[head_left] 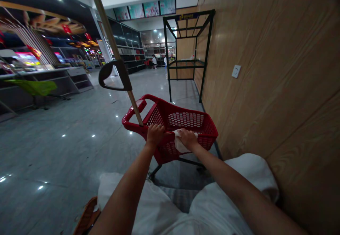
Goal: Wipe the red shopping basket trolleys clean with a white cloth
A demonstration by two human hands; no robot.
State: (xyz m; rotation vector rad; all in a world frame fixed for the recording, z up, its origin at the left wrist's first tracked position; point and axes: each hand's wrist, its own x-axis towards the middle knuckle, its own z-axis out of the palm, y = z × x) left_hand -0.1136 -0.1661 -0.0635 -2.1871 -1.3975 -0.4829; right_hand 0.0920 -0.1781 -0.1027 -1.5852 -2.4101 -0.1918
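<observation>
Red plastic shopping cart (166, 150) stands on a low wheeled frame, close in front of the person and just beside a wood-panelled wall (252, 68). Right hand (188, 138) is closed down on a white cloth (179, 142), pressing it against the near rim of the mesh basket. Left hand (155, 135) curls over the same rim, its fingers wrapped tight, right next to the lower end of a wooden pole (106, 26) that leans up and away from the cart and carries a black loop handle (115, 75). White fabric (252, 171) bunches below both forearms. Farther out, a polished grey tile floor (66, 143) runs past a black metal shelf frame (188, 47) and a lime-green chair (32, 88), toward a seated person (154, 62) beneath lit display screens (145, 10)
</observation>
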